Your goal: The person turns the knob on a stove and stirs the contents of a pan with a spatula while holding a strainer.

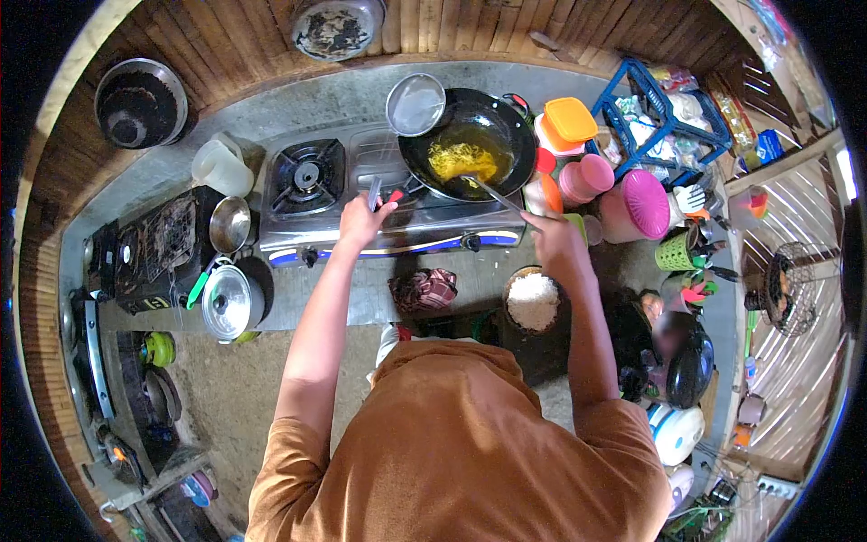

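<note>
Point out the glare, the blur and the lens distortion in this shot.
Head view: fisheye distortion, the bamboo wall bowing and the corners black; head view: glare on the steel top of the gas stove; head view: bright streaks of light across the slatted wall at right; head view: the right hand looks slightly smeared.

A wok sits on the stove, at right, food inside — a cloth lies in front, left of rice.
</note>
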`<state>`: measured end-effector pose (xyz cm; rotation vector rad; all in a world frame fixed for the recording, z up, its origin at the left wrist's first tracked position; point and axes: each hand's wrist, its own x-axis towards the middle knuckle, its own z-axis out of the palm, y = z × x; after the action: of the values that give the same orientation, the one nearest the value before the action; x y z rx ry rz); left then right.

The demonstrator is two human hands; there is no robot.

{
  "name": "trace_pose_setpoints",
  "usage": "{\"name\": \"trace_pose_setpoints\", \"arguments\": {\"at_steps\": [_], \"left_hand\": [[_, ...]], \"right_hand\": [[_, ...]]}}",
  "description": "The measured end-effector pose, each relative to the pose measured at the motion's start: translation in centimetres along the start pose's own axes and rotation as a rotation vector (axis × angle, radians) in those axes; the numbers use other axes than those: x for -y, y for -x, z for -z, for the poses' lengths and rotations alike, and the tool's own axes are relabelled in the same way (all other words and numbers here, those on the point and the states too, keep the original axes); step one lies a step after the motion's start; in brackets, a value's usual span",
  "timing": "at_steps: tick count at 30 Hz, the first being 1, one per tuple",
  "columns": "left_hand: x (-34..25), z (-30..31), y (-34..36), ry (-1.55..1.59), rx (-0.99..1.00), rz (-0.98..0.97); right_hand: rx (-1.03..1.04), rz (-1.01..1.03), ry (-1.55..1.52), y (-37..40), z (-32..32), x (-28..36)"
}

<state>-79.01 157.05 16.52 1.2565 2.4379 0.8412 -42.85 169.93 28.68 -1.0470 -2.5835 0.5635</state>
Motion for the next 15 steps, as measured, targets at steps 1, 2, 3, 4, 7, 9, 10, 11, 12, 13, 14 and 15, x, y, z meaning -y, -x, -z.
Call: {"name": "trace_pose_setpoints", "arguments": {"at_steps": [1,2,3,4,7,9,10,11,12,13,14,15], "left_hand": [[-0.2,0.1,0.1,-0.003,0.0,0.002],[-0.3,0.3,0.0,-0.004,-0.004,0.002],[-0.8,0.8,0.2,0.033,0.044,0.054],[-1.0,1.0,0.2,0.07,0.094,0.105],[-1.1,0.9,0.3,0.056,0.078,0.096],[-0.8,0.6,0.3,0.027,0.031,0.039],[-0.6,0.5,0.3,-0.003,-0.012,-0.015],[-0.3,0.4,0.3,-0.004,-0.013,-0.013],[-0.5,0.6,0.3,0.022,0.016,0.012],[-0.8,0.7,0.4,0.048,0.047,0.036],[-0.8,0.6,0.3,0.05,0.048,0.034],[-0.3,0.4,0.2,0.052,0.046,0.028]], "right_hand": [[-0.001,0.002,-0.002,-0.5,-0.8,0.6],[0.015,0.022,0.062,-1.1,-1.6,1.3],[0.031,0.041,0.125,-1.7,-2.3,1.9],[0.03,0.041,0.124,-2.3,-3.1,2.3],[-0.061,0.022,0.19,-4.4,-5.3,2.0],[-0.111,0.023,0.147,-5.4,-5.3,1.0],[-0.156,0.023,0.102,-5.8,-5.0,0.6],[-0.155,-0.01,0.093,-6.1,-4.4,0.0],[-0.205,0.004,0.052,-6.5,-3.9,-0.5],[-0.234,-0.005,0.039,-6.9,-3.7,-1.0],[-0.264,-0.015,0.028,-7.4,-3.7,-1.5],[-0.266,-0.016,0.029,-8.0,-3.9,-2.1]]}}
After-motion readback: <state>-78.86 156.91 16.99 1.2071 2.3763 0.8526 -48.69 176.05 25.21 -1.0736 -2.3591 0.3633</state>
